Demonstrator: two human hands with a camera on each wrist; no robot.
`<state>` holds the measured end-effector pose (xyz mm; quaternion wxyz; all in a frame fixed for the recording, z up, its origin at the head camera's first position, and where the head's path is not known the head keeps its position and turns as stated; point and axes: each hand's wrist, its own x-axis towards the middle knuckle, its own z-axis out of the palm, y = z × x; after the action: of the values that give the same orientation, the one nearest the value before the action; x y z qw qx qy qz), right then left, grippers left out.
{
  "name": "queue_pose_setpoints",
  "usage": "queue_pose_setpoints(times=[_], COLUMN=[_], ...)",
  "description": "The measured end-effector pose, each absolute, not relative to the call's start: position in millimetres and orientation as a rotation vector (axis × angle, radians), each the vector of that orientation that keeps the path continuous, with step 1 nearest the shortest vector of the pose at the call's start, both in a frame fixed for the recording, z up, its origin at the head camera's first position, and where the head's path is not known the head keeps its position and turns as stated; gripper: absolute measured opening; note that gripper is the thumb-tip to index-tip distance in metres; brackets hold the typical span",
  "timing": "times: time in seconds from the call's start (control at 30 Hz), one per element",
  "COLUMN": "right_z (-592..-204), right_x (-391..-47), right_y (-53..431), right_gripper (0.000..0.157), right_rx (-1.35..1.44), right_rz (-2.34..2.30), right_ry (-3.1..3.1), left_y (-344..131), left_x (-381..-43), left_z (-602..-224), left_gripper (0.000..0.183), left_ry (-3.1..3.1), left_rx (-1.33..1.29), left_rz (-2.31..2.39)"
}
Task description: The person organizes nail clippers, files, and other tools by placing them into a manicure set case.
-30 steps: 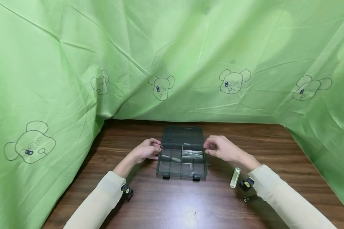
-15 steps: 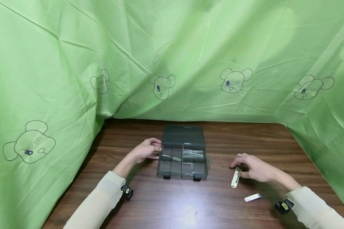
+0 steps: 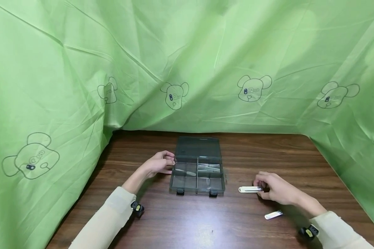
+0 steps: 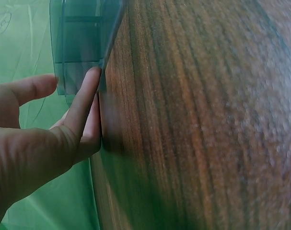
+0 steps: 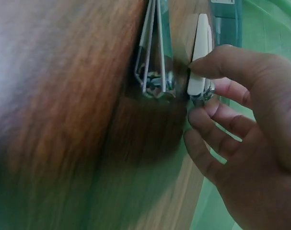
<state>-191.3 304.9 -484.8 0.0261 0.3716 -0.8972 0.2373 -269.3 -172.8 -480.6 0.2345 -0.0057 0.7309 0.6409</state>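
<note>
A smoky clear compartment box [image 3: 197, 189] lies on the table with its lid [image 3: 199, 147] tipped open at the back. My left hand [image 3: 157, 163] rests against the box's left side, its fingers extended and fingertips at the edge. To the right of the box, my right hand [image 3: 275, 188] pinches one end of a white nail clipper [image 3: 248, 189], which points left toward the box. In the right wrist view, the thumb lies on the clipper's white side and the other fingers are behind it. A smaller nail clipper [image 3: 273, 215] lies nearer the front, below the right hand.
Slim pale pieces [image 3: 209, 167] lie in the box's compartments. Two black latches, one of them the right latch [image 3: 213, 194], stick out from its front. A green curtain [image 3: 205, 114] surrounds the wooden table [image 3: 162, 221] at the back and sides.
My right hand has left the box's right side and moved right to the larger nail clipper. Gripped, the clipper has turned from pointing forward to lying sideways. The left hand stays put.
</note>
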Motion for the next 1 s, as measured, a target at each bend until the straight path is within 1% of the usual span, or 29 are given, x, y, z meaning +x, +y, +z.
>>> queue_pose_setpoints(times=[0.17, 0.3, 0.47, 0.73, 1.0], right_z=[-477, -464, -456, -464, -468], right_x=[-202, -216, -233, -251, -266], right_y=[299, 281, 238, 161, 112], right_gripper=[0.032, 0.028, 0.024, 0.019, 0.014], right_rx=[1.014, 0.928, 0.925, 0.993, 1.038], right_rz=[0.911, 0.955, 0.98, 1.056, 1.029], right_ry=[-2.769, -2.695, -2.63, -2.646, -2.687], left_y=[-172, -172, -172, -172, -172], left_x=[-268, -268, -267, -266, -267], left_z=[-482, -481, -478, -476, -480], left_gripper=[0.045, 0.045, 0.045, 0.044, 0.045], left_ry=[1.999, 1.997, 2.001, 2.009, 2.029], left_rx=[-0.013, -0.002, -0.012, 0.0, 0.017], left_rz=[1.762, 1.759, 1.75, 1.742, 1.739])
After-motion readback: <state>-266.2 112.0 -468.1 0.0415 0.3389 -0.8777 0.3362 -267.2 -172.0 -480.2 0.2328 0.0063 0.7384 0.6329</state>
